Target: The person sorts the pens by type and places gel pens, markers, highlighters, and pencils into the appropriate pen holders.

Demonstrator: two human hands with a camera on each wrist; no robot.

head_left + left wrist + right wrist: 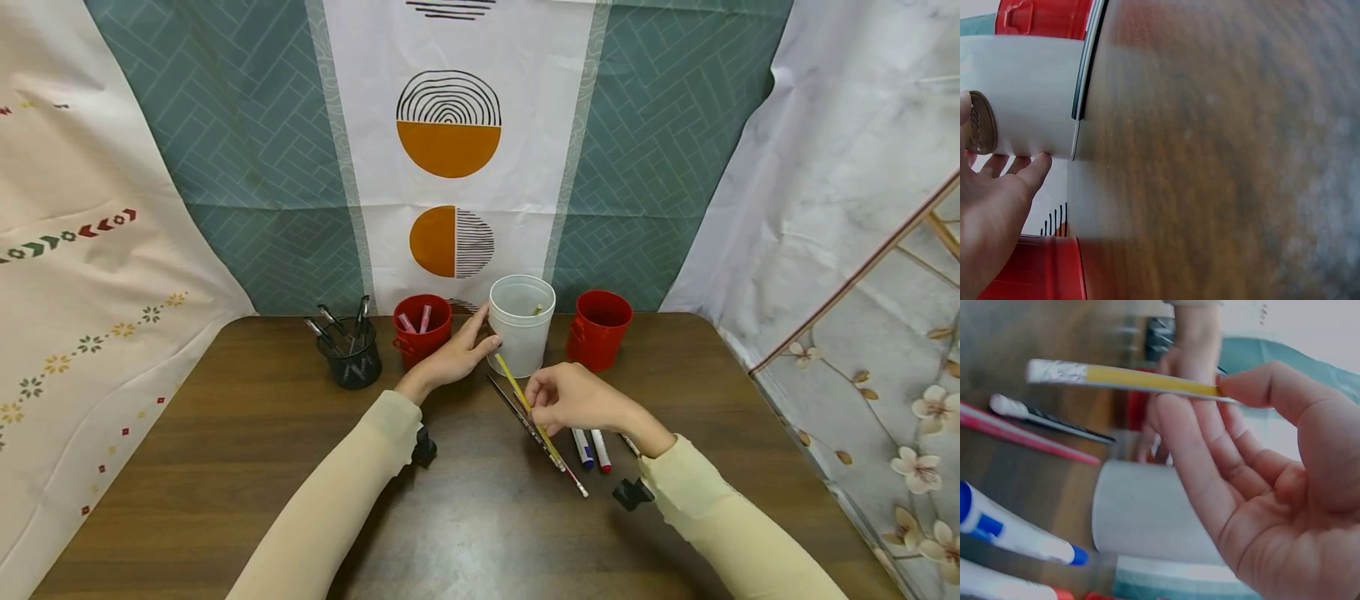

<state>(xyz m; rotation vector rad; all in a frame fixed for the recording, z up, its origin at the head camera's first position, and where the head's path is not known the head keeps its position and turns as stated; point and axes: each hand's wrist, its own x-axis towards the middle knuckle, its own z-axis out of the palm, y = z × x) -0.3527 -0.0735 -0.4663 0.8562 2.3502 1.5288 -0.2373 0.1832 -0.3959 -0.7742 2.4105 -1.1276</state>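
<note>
My right hand [576, 397] pinches a yellow pencil [1129, 378] between thumb and fingertips, its white eraser end pointing down toward the table. The pencil slants in front of a white bucket [521, 348], its other end near the bucket's lower front. Against the bucket's left side rests my left hand [452, 357], fingers extended along the wall and thumb by the brown label [981, 123]. One pencil tip [537, 309] shows inside the bucket. On the table below the right hand lie a black pencil [1060, 422] and a red pencil [1022, 430].
Blue [582, 448] and red [601, 451] capped white markers lie by the right wrist, near another thin stick [630, 446]. Left of the bucket stand a red bucket [429, 340] with pink items and a black cup [355, 368] of pens. Another red bucket [600, 333] stands right.
</note>
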